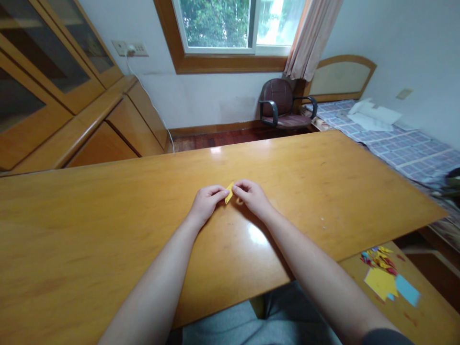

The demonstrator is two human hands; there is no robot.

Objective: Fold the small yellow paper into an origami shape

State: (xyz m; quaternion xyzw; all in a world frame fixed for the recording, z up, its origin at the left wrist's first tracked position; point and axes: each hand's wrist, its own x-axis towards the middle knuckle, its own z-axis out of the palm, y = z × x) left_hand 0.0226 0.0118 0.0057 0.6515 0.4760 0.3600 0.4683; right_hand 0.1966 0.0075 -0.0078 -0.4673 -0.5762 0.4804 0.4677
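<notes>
A small folded piece of yellow paper [229, 193] is held just above the middle of the wooden table [118, 230]. My left hand [208, 201] pinches its left side between thumb and forefinger. From the other side, my right hand [250, 195] grips the paper's upper right edge with thumb and fingertips. The paper looks narrow and pointed, standing at a slant between the two hands. Its finer folds are too small to make out.
On a lower surface at the right lie a pile of small folded coloured papers [379, 258], yellow sheets [381, 282] and a blue sheet [408, 290]. Beyond the table stand a chair [278, 103], a bed [406, 139] and a wooden cabinet [97, 115].
</notes>
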